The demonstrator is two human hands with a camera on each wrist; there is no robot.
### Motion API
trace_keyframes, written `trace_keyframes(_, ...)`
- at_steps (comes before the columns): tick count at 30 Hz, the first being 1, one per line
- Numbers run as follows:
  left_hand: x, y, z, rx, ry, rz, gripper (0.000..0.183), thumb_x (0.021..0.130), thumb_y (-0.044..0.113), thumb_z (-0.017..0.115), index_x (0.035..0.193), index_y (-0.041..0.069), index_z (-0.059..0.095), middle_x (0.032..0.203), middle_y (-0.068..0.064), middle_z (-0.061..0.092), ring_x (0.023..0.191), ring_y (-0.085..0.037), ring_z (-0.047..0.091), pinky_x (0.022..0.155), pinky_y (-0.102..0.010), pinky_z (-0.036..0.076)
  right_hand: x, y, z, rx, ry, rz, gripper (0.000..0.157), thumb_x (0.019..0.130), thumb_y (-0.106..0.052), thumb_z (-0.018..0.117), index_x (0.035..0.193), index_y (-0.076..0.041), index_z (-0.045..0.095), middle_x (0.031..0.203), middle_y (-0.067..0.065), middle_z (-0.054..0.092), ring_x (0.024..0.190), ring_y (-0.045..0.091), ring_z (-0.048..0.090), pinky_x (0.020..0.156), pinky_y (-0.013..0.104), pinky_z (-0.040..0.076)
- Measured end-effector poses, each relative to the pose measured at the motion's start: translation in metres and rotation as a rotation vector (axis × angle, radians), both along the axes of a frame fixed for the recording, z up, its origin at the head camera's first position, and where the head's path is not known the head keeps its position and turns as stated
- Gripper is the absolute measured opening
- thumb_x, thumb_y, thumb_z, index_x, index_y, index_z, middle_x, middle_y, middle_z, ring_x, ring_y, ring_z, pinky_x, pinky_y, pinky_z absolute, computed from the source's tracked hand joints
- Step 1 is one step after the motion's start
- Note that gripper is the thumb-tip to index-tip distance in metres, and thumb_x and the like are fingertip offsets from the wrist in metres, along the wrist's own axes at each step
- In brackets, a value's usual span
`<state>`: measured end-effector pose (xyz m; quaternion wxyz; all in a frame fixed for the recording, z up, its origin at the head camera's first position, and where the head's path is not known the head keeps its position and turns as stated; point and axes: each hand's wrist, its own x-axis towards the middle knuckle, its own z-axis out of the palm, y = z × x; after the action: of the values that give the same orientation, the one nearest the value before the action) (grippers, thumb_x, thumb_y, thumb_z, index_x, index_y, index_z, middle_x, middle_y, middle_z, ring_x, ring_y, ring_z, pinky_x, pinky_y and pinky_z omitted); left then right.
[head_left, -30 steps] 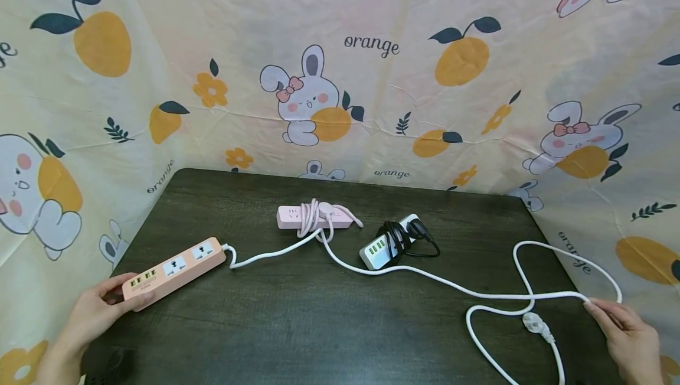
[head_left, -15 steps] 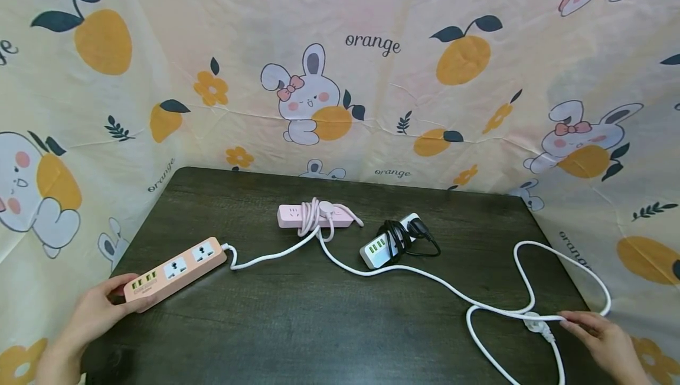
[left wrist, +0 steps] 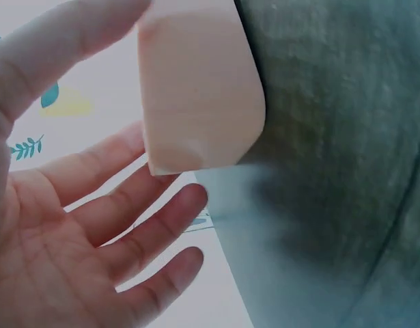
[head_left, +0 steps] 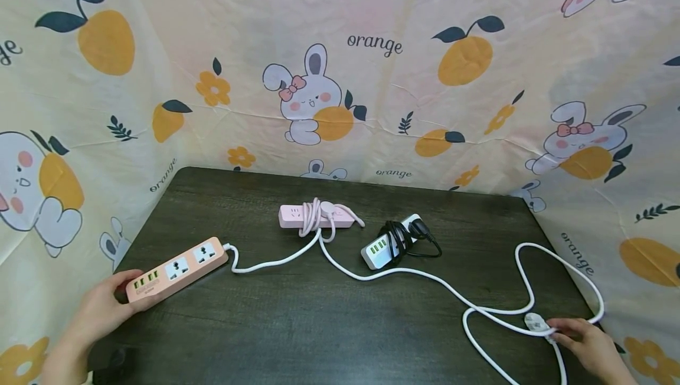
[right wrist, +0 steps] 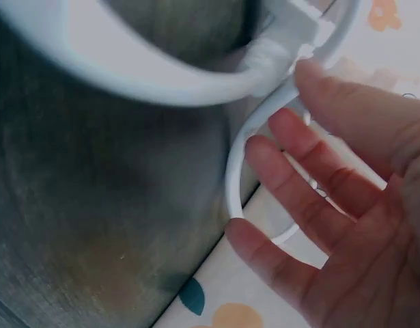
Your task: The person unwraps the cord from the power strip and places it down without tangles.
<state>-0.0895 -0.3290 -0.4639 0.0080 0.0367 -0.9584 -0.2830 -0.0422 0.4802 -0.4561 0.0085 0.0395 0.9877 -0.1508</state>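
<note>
A peach power strip (head_left: 177, 270) lies slanted at the left of the table, with USB ports and two white sockets on top. My left hand (head_left: 103, 309) grips its near end between thumb and fingers; in the left wrist view the thumb is on one side of the strip's end (left wrist: 203, 102). Its white power cord (head_left: 273, 263) runs right across the table. With thumb and fingertips my right hand (head_left: 587, 343) pinches this cord just beside its white plug (head_left: 534, 321). The right wrist view shows the cord (right wrist: 162, 87) close up, the other fingers loosely bent.
Farther back lies a pink power strip (head_left: 290, 217) wrapped in its own cord. Right of it is a white power strip (head_left: 376, 253) wound with a black cord (head_left: 395, 236). The dark table (head_left: 297, 326) meets a printed cloth (head_left: 382, 78) at back and sides.
My right hand has moved left and toward me with the pinched cord, and the right loop has drawn in. The left hand and peach power strip have hardly moved.
</note>
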Motion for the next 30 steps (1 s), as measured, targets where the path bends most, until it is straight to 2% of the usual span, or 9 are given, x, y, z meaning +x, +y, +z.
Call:
trace_keyframes(3,0.001,0.006,0.002,0.016,0.089,0.022,0.061,0.071,0.022,0.081,0.111,-0.015,0.053,0.104,-0.034,0.055,0.09,-0.041,0.05,0.072,-0.051,0.041,-0.002,-0.001,0.002,0.005,-0.026,0.018,0.017,0.075,-0.003,0.072,0.09,0.004,0.068,0.082,0.01,0.067,0.065,-0.009,0.051,0.057,0.025,0.046)
trace_keyframes(6,0.0,0.012,0.003,0.021,0.144,0.045,0.059,0.073,0.025,0.08,0.11,-0.014,0.055,0.105,-0.034,0.055,0.093,-0.043,0.049,0.075,-0.054,0.039,-0.002,-0.004,0.003,0.025,-0.003,0.005,0.013,0.078,0.0,0.069,0.09,0.004,0.068,0.081,0.011,0.068,0.063,-0.009,0.05,0.056,0.027,0.045)
trace_keyframes(10,-0.004,0.017,0.0,0.014,0.174,0.081,0.057,0.075,0.03,0.078,0.11,-0.01,0.057,0.105,-0.031,0.056,0.092,-0.038,0.049,0.074,-0.051,0.039,0.0,-0.009,0.005,0.017,0.067,-0.027,0.011,0.081,0.0,0.067,0.091,0.003,0.068,0.079,0.011,0.067,0.062,-0.009,0.048,0.054,0.026,0.044)
trace_keyframes(15,-0.011,0.018,-0.008,0.033,0.199,0.116,0.053,0.078,0.03,0.076,0.113,-0.007,0.057,0.11,-0.029,0.055,0.093,-0.035,0.049,0.075,-0.046,0.038,-0.002,-0.022,0.01,-0.021,0.221,-0.049,0.012,0.079,0.0,0.07,0.09,0.005,0.067,0.074,0.011,0.066,0.062,-0.013,0.047,0.051,0.015,0.042)
trace_keyframes(19,-0.017,0.024,-0.008,0.085,0.182,0.103,0.053,0.081,0.031,0.073,0.115,-0.007,0.056,0.112,-0.029,0.052,0.096,-0.037,0.047,0.076,-0.049,0.037,-0.007,-0.038,0.017,-0.025,0.304,-0.067,0.011,0.079,0.0,0.07,0.089,0.004,0.067,0.077,0.015,0.066,0.061,-0.015,0.044,0.048,0.014,0.04)
trace_keyframes(21,-0.019,0.03,-0.006,0.081,0.185,0.121,0.052,0.081,0.031,0.073,0.115,-0.004,0.057,0.112,-0.025,0.053,0.095,-0.032,0.046,0.074,-0.044,0.037,-0.01,-0.047,0.02,-0.029,0.319,-0.074,0.011,0.08,-0.001,0.07,0.089,0.005,0.067,0.078,0.016,0.066,0.06,-0.015,0.043,0.047,0.012,0.039)
trace_keyframes(24,-0.02,0.04,0.003,0.142,0.198,0.09,0.048,0.082,0.025,0.073,0.116,-0.005,0.056,0.113,-0.026,0.052,0.097,-0.035,0.045,0.075,-0.047,0.036,-0.014,-0.058,0.023,-0.062,0.343,-0.048,0.012,0.078,0.003,0.071,0.089,0.005,0.067,0.08,0.016,0.065,0.063,-0.015,0.045,0.05,0.007,0.038)
trace_keyframes(26,-0.021,0.047,0.009,0.147,0.227,0.074,0.045,0.081,0.021,0.073,0.115,-0.005,0.057,0.113,-0.025,0.054,0.096,-0.032,0.047,0.075,-0.043,0.035,-0.017,-0.065,0.024,-0.08,0.332,-0.038,0.012,0.079,0.002,0.071,0.09,0.005,0.067,0.082,0.015,0.065,0.065,-0.017,0.045,0.052,0.005,0.039)
trace_keyframes(30,-0.025,0.058,0.019,0.164,0.259,0.013,0.042,0.082,0.015,0.073,0.115,-0.006,0.057,0.113,-0.027,0.054,0.098,-0.037,0.049,0.077,-0.046,0.036,-0.023,-0.075,0.026,-0.106,0.322,-0.011,0.012,0.081,0.0,0.07,0.093,0.002,0.068,0.085,0.013,0.065,0.069,-0.017,0.046,0.055,0.004,0.04)
